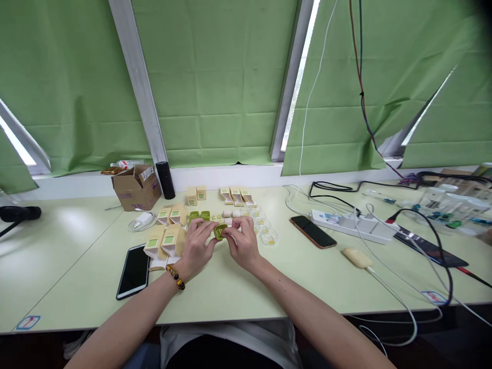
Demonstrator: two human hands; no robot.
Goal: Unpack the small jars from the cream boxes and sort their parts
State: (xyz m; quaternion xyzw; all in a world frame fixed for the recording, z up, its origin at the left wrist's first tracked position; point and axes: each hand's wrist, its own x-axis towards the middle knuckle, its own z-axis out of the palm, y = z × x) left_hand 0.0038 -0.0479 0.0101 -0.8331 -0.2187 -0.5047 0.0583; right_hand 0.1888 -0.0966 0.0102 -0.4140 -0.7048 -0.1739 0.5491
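My left hand (199, 240), with a beaded bracelet at the wrist, grips a small green square cup (220, 231) by its side. The fingers of my right hand (241, 240) are pinched at the cup's right side and opening; whether they hold some small piece is hidden. Just beyond my hands stand more green cups (205, 214), with small pale yellow pieces and whitish cylinders (227, 213) beside them. Several clear round plastic pieces with yellow centres (269, 237) lie to the right. Open cream paper boxes with green windows (173, 241) stand left of my left hand.
More cream boxes (236, 196) stand at the back. A phone (133, 271) lies at left, another phone (313, 231) at right near a white power strip (351, 225) with cables. A cardboard box (136, 188) and a black cylinder (165, 180) stand by the wall.
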